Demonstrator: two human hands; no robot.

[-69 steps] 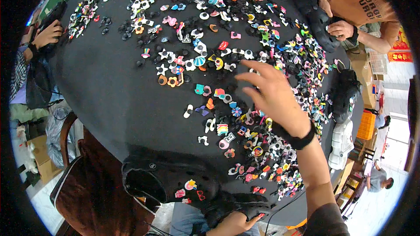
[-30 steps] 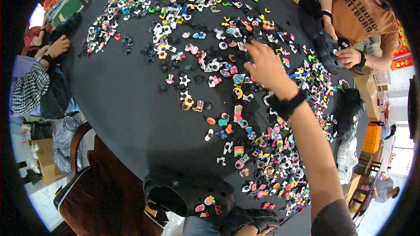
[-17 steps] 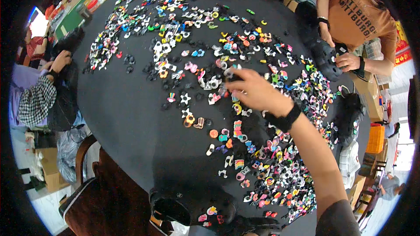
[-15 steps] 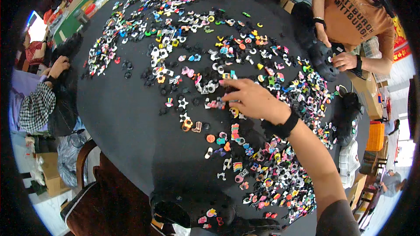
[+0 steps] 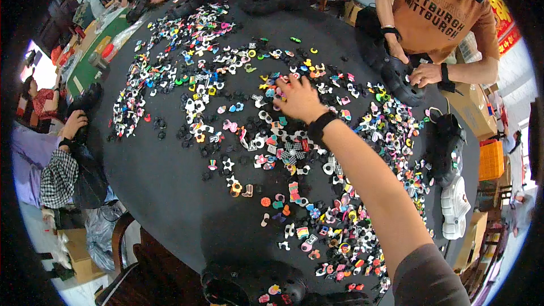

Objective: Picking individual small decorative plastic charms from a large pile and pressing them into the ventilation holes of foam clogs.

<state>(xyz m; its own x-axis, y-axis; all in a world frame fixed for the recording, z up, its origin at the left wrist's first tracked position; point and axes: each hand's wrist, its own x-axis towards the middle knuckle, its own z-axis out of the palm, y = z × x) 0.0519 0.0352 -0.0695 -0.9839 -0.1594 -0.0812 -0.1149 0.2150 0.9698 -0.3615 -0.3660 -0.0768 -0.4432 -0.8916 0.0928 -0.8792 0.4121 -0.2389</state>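
right hand (image 5: 298, 99) bare, no glove or rings seen. black band, watch-like, worn at wrist (image 5: 321, 126). forearm uncovered. grey-brown sleeve (image 5: 429, 276) seen at upper arm, plain fabric, unmarked. left hand not shown.

Bright, even daylight; strongest from lower left and right rim, where floor and outdoor bits blow out to near white. Black table (image 5: 170, 204) soaks up light, faint sheen only, no hard glare. Shadows soft: weak one under right hand (image 5: 298, 99) and forearm. Centre sharp, small colourful charms (image 5: 294, 190) crisp w/ good colour. Heavy fisheye: table edge bows, figures at rim stretched and smeared. Black vignette all corners. Slight softness twd lower edge, sleeve nr camera out of focus.
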